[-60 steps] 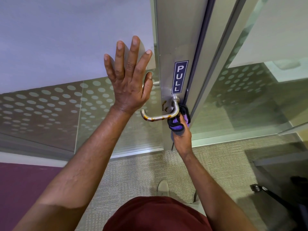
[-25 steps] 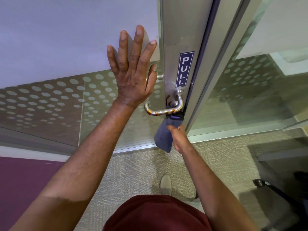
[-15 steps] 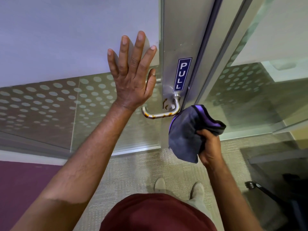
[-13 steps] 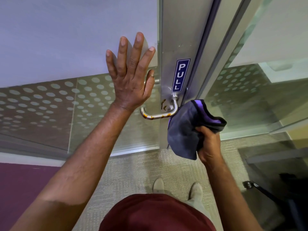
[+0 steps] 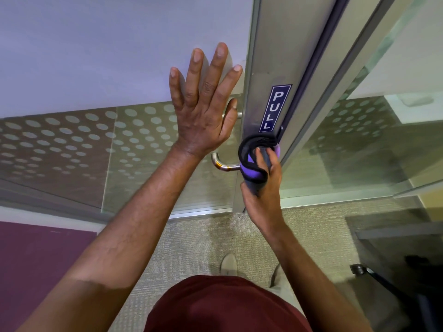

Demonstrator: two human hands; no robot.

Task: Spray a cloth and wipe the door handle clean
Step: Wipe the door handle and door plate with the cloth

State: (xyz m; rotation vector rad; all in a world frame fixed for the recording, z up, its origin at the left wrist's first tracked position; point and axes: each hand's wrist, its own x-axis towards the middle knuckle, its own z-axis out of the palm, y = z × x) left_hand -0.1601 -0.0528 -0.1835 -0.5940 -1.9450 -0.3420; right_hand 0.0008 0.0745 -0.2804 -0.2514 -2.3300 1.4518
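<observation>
A steel lever door handle sticks out of the metal door stile below a blue PULL label. My right hand grips a dark grey and purple cloth wrapped around the inner end of the handle, next to the stile. Only the handle's curved free end shows, with orange-brown marks on it. My left hand lies flat on the frosted glass door panel, fingers spread, just left of the stile. No spray bottle is in view.
The glass door has a dotted band across its lower part. A glass side panel stands to the right of the frame. Beige carpet lies underfoot, with a purple area at left and a dark chair base at lower right.
My right hand had pulled the cloth off the handle and bunched it to the right; now it has brought the cloth back and wrapped it around the handle's inner end. My left hand has stayed on the glass.
</observation>
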